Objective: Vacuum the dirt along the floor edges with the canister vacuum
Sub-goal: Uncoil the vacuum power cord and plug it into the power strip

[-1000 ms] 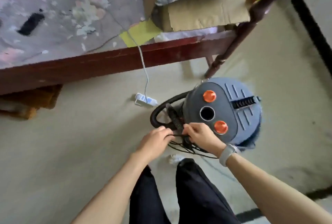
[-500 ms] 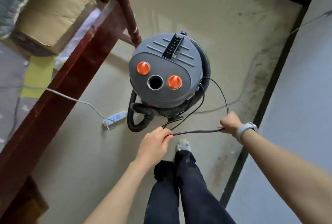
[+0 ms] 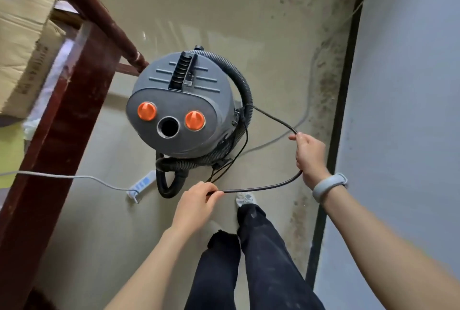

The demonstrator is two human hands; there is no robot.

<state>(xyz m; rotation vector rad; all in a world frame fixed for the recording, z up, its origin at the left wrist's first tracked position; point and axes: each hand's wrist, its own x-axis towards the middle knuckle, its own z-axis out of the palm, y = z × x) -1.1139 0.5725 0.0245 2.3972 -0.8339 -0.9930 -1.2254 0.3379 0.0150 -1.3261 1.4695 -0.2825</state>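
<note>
A grey canister vacuum (image 3: 189, 95) with two orange knobs and a round open port stands on the beige floor. Its ribbed black hose (image 3: 245, 90) wraps around the body. A thin black power cord (image 3: 263, 187) runs from the vacuum's right side in a loop. My left hand (image 3: 196, 201) pinches the cord just below the vacuum. My right hand (image 3: 310, 154), with a grey wristband, grips the same cord farther right, near the wall. Dark dirt (image 3: 323, 80) lines the floor edge by the black skirting.
A dark red wooden bed frame (image 3: 57, 120) and post stand at the left, with a cardboard box (image 3: 22, 43) on it. A white power strip (image 3: 142, 184) with its grey cable lies beside the hose. My legs and a shoe are below. The pale wall (image 3: 403, 110) is at the right.
My view has swung right from the bed toward the wall. My hands, together at the vacuum's cord a second ago, have drawn apart, the right pulling a cord loop out to the right.
</note>
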